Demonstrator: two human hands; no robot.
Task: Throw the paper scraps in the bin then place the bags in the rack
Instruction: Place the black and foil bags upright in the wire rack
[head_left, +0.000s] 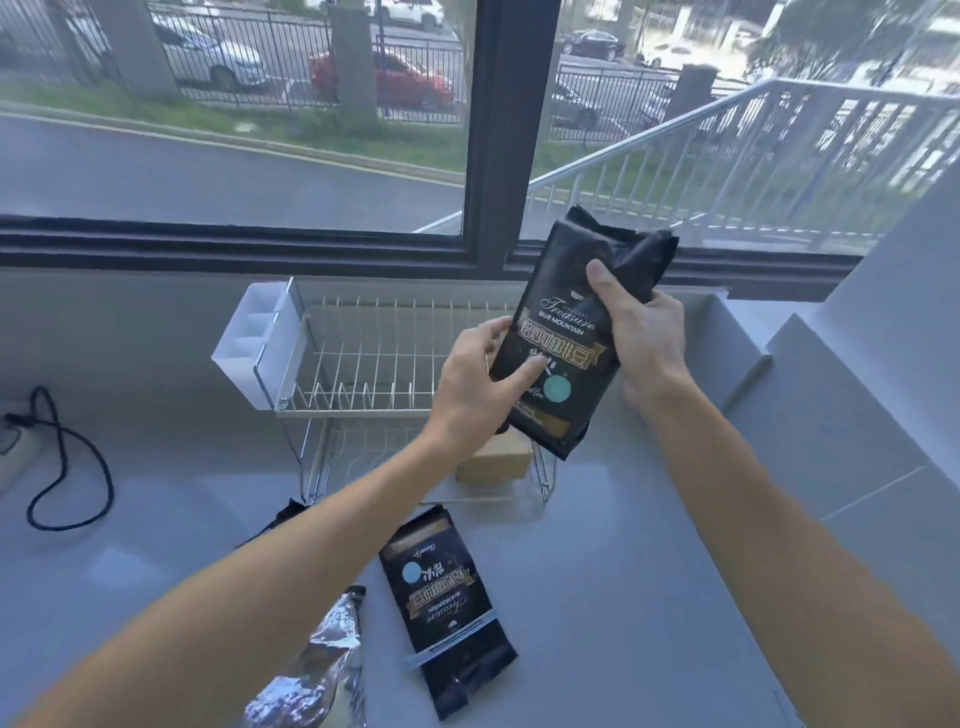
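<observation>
Hands hold one black bag (569, 332) up over the white rack (374, 358): left hand (480, 371) and right hand (641, 332) both grip it. Rack has no bags yet. Another black bag (447, 608) and a silver bag (317, 660) wait on the counter (649, 545). No bin shows.

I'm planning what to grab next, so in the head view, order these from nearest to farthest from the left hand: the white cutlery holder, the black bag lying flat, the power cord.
From the left hand:
1. Black bag lying flat, on the counter below the hand.
2. White cutlery holder, on the rack's left end.
3. Power cord, far left on the counter.
</observation>
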